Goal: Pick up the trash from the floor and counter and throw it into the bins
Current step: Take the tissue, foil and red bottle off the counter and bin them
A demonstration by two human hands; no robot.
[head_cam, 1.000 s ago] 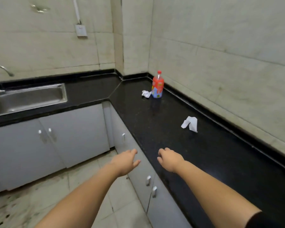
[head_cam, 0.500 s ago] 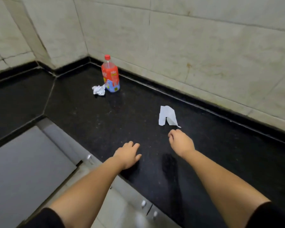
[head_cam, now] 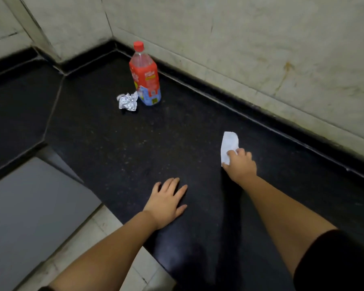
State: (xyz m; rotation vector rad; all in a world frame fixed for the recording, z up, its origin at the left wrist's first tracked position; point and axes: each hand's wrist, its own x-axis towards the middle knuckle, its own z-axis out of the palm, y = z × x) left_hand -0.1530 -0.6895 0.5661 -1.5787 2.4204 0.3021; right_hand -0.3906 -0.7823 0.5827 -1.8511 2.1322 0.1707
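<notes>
Your right hand (head_cam: 241, 164) grasps one white paper scrap (head_cam: 229, 146) near counter's (head_cam: 114, 143) back edge | left hand (head_cam: 166, 201) flat, fingers spread, released | one bottle (head_cam: 145, 77), one foil wad (head_cam: 128, 101) at back corner

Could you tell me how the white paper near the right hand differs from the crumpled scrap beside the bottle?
The white paper is matte and mostly smooth, while the crumpled scrap looks shiny and silvery, like foil. The paper is only folded; the scrap is balled into creases. The right hand has its fingers on the paper, whereas the scrap lies untouched next to the bottle. Both rest on the black counter.
</notes>
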